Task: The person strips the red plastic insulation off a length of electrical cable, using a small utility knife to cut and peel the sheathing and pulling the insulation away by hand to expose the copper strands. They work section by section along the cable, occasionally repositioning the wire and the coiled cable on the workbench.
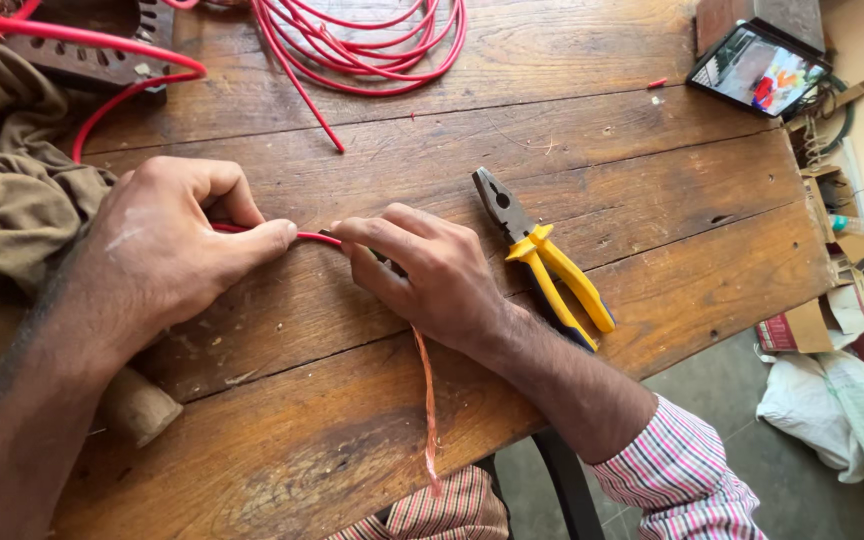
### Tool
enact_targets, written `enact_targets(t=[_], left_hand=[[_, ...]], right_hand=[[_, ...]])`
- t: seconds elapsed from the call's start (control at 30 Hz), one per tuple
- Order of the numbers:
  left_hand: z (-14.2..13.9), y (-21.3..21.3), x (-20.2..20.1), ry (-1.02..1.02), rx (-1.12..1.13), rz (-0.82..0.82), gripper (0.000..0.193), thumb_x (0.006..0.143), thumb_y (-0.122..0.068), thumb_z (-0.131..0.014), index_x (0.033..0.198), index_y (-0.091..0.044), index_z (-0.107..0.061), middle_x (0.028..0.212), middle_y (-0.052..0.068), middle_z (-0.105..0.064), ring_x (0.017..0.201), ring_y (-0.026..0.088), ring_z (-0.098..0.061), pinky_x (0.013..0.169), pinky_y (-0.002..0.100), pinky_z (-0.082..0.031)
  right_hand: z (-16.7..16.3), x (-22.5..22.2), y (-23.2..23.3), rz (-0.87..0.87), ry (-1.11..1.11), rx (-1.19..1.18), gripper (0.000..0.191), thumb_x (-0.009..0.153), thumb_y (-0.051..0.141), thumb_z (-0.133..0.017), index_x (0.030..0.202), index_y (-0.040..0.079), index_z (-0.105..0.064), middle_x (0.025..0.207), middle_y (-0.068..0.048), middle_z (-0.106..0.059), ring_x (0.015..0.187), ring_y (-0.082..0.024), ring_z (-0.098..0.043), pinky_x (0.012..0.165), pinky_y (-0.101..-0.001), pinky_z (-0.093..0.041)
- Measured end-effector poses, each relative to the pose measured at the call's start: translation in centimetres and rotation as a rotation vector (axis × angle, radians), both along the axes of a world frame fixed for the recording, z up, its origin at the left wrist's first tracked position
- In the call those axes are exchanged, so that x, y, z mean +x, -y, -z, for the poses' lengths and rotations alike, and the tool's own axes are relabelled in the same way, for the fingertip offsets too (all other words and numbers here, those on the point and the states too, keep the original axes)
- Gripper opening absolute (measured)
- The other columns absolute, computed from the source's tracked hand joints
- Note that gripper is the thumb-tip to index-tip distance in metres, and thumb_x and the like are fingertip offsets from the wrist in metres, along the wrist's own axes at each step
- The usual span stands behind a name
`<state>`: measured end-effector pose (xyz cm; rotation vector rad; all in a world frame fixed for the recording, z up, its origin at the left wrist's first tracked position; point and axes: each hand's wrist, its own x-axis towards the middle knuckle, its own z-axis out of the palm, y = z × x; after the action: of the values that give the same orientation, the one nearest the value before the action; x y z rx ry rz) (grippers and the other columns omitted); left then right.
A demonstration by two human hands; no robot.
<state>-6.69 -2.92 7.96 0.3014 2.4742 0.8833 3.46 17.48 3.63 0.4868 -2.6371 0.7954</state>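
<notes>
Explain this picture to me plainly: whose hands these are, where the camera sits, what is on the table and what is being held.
There is one picture, taken by a camera worn on a person's head and looking down at their own two bare hands over a wooden table. The left hand and the right hand both pinch one red wire between them. A bare copper strand trails from under the right hand toward the table edge. Beside that hand lie yellow-handled pliers, untouched. A coil of red wire lies at the far side, a brown cloth at the left, and a lit phone leans at the far right corner.
</notes>
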Motion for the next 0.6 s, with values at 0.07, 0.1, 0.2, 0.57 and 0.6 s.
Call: enact_targets(t=[0.07,0.1,0.2,0.57,0.6], left_hand=[[0.19,0.14,-0.02,-0.005,0.012,-0.003,0.037,0.083,-0.035,-0.085,0.073,-0.001,-0.072,0.061,0.011,-0.072,0.057,0.017,-0.07,0.06,0.036,-0.056],[0.3,0.19,-0.06,-0.025,0.017,0.008,0.037,0.083,-0.035,-0.085,0.073,-0.001,-0.072,0.061,0.011,-0.072,0.057,0.017,-0.07,0.06,0.036,-0.055],[0.55,0.31,-0.13,-0.07,0.033,0.032,0.038,0.081,-0.036,-0.086,0.073,-0.002,-0.073,0.062,0.011,-0.072,0.059,0.018,-0.069,0.062,0.037,-0.055],[0.61,0.35,-0.12,-0.022,0.018,0.018,0.038,0.082,-0.037,-0.085,0.075,-0.002,-0.072,0.064,0.012,-0.073,0.062,0.019,-0.072,0.065,0.038,-0.057],[0.59,0.36,-0.14,-0.031,0.016,0.023,0.038,0.082,-0.037,-0.085,0.075,-0.002,-0.073,0.064,0.012,-0.073,0.062,0.019,-0.071,0.065,0.038,-0.057]], right_hand=[[0.03,0.04,0.02,-0.001,-0.012,-0.01,0.02,0.099,0.013,-0.074,0.119,0.01,-0.07,0.096,-0.007,-0.069,0.086,-0.024,-0.072,0.073,-0.0366,-0.059],[0.05,0.03,0.01,-0.001,-0.011,-0.018,0.02,0.1,0.013,-0.073,0.119,0.01,-0.069,0.097,-0.007,-0.069,0.086,-0.024,-0.072,0.074,-0.0366,-0.059],[0.04,-0.03,-0.01,0.002,0.004,-0.041,0.02,0.101,0.014,-0.072,0.12,0.009,-0.069,0.097,-0.007,-0.07,0.087,-0.025,-0.072,0.074,-0.0367,-0.059],[-0.2,-0.02,-0.09,0.014,0.041,-0.055,0.026,0.1,0.015,-0.072,0.125,0.007,-0.069,0.093,-0.009,-0.069,0.083,-0.024,-0.072,0.072,-0.036,-0.059],[-0.19,-0.05,-0.07,0.014,0.039,-0.056,0.026,0.1,0.015,-0.072,0.124,0.007,-0.069,0.094,-0.008,-0.069,0.083,-0.024,-0.072,0.072,-0.0359,-0.059]])
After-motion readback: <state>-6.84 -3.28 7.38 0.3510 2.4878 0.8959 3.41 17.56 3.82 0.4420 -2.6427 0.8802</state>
